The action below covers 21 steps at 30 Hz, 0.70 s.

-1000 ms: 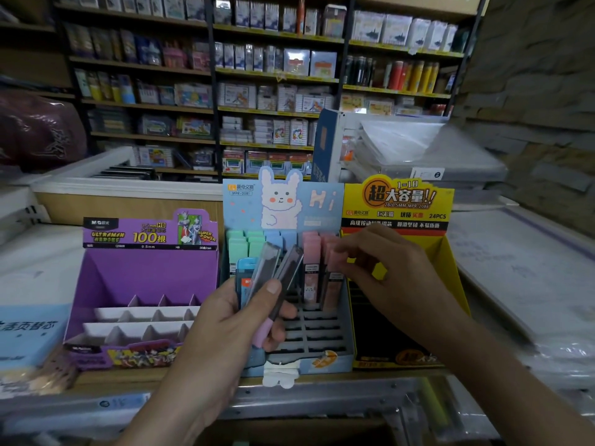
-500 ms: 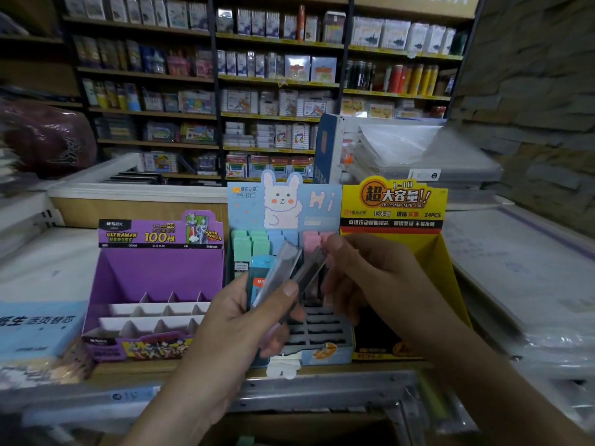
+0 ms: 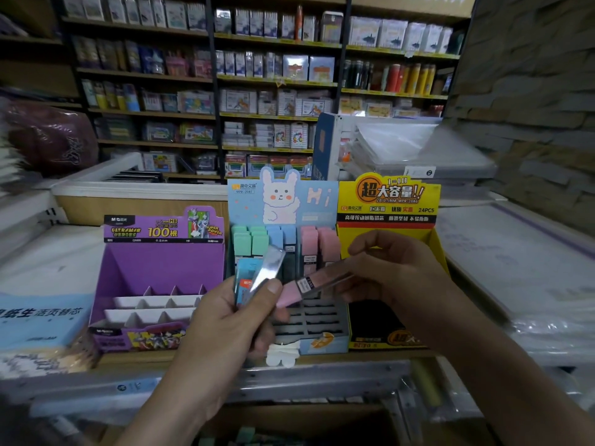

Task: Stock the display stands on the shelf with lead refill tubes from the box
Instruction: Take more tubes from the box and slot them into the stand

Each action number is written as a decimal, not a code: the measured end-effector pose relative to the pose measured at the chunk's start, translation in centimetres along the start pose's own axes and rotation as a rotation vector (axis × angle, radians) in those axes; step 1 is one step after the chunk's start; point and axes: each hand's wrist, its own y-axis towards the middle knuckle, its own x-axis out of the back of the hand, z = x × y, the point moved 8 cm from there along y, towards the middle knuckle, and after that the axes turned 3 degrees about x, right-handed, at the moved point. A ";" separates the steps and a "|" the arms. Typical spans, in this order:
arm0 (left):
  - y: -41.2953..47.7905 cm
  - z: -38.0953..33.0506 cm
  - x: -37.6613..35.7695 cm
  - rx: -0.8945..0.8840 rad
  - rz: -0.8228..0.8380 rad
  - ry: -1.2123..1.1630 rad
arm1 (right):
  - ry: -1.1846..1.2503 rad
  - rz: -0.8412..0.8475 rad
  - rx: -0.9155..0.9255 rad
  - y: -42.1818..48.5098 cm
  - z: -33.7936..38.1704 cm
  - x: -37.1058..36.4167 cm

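Note:
Three display stands sit side by side on the shelf: a purple stand (image 3: 161, 265) with bare white slots, a light blue rabbit stand (image 3: 283, 201) with green, blue and pink tubes in its back rows, and a yellow stand (image 3: 389, 201). My left hand (image 3: 225, 326) grips a small bunch of lead refill tubes (image 3: 257, 278) in front of the blue stand. My right hand (image 3: 396, 272) pinches the dark end of one pink-capped tube (image 3: 306, 286), which lies nearly level between both hands.
A blue paper pack (image 3: 38, 320) lies left of the purple stand. Plastic-wrapped stacks (image 3: 521, 262) fill the right side. A metal shelf rail (image 3: 289, 381) runs along the front. Stocked store shelves (image 3: 273, 78) stand behind.
My right hand came back from the pink row in the blue stand and took hold of one pink-capped tube from the bunch in my left hand, tilting it sideways.

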 end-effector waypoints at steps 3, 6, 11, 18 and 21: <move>0.1 -0.4 0.1 -0.035 -0.025 -0.047 | -0.031 0.035 0.014 -0.5 0.0 0.1; 0.4 -0.9 0.1 -0.060 -0.044 -0.097 | -0.124 0.106 -0.007 -1.0 -0.3 -0.3; 0.6 -1.5 -0.2 -0.092 -0.046 -0.092 | -0.224 0.190 -0.055 -1.2 -0.8 -1.4; 0.6 -1.6 -0.8 -0.063 -0.068 -0.066 | -0.240 0.219 -0.019 -1.0 -1.5 -2.4; 0.7 -1.0 0.1 0.015 -0.113 -0.098 | -0.250 0.120 0.088 -0.4 -0.5 -1.6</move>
